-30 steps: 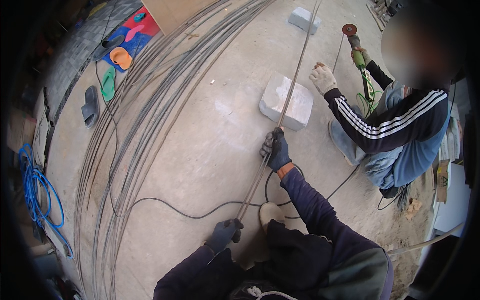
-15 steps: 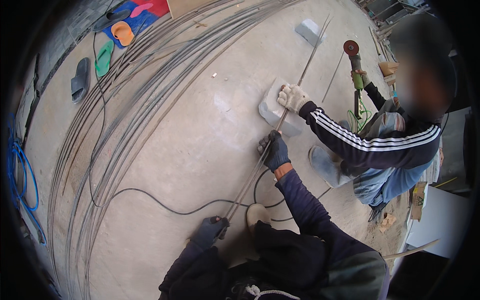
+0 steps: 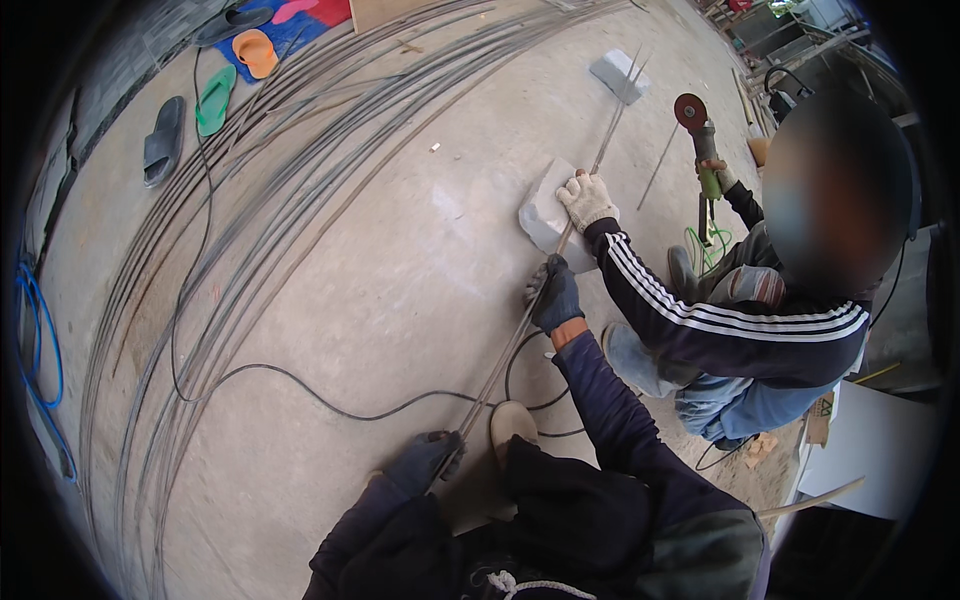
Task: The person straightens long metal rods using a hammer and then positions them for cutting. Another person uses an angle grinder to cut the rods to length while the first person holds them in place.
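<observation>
A small bundle of thin metal rods (image 3: 497, 372) slants from low centre toward the upper right. At its near end my left hand (image 3: 424, 462), in a dark glove, is closed around the rods. Farther along, my right hand (image 3: 556, 296), also dark-gloved, grips the same bundle. Just beyond it, a co-worker's white-gloved hand (image 3: 588, 200) presses the rods over a pale concrete block (image 3: 543, 212). In the co-worker's other hand is a green angle grinder (image 3: 708, 165) with a reddish disc, held up and apart from the rods. The rods' far ends spread slightly beside a second block (image 3: 619, 77).
Many long rods (image 3: 270, 215) curve along the floor at left. A black cable (image 3: 345, 412) crosses the floor near my shoe (image 3: 513, 424). Sandals (image 3: 163, 142) lie at upper left, and a blue hose (image 3: 38, 345) at the left edge. The co-worker (image 3: 770, 330) crouches at right.
The rods' far tips have shifted slightly left and nearer. Both my hands keep their grip. The co-worker leans a little nearer, with the grinder still raised.
</observation>
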Demonstrator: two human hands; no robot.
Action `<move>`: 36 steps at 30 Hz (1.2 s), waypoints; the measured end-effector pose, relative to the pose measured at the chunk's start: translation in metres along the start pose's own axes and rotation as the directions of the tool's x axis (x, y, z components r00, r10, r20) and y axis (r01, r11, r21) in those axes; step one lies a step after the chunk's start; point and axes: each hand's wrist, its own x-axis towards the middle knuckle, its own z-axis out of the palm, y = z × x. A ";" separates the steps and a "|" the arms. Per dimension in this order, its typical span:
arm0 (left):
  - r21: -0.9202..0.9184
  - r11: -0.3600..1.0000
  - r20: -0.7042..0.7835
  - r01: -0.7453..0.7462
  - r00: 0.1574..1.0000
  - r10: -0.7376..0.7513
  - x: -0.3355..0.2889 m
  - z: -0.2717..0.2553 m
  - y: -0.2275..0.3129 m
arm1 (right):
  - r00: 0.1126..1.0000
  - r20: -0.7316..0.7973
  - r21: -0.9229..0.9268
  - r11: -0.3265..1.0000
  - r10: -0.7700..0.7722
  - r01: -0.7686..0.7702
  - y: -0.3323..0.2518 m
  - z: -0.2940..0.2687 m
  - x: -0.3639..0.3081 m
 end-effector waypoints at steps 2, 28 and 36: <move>0.055 0.998 -0.006 -0.022 1.000 0.022 -0.003 0.002 0.002 | 1.000 0.020 0.002 1.000 0.012 -0.012 -0.002 -0.002 0.002; -0.135 0.991 0.161 -0.020 0.986 0.042 0.021 -0.023 -0.031 | 0.998 0.049 -0.272 0.962 0.032 -0.017 -0.015 0.006 -0.012; -0.174 0.985 0.274 0.005 0.961 0.044 0.026 -0.027 -0.035 | 0.993 0.112 -0.279 0.960 0.047 -0.014 -0.014 0.001 -0.010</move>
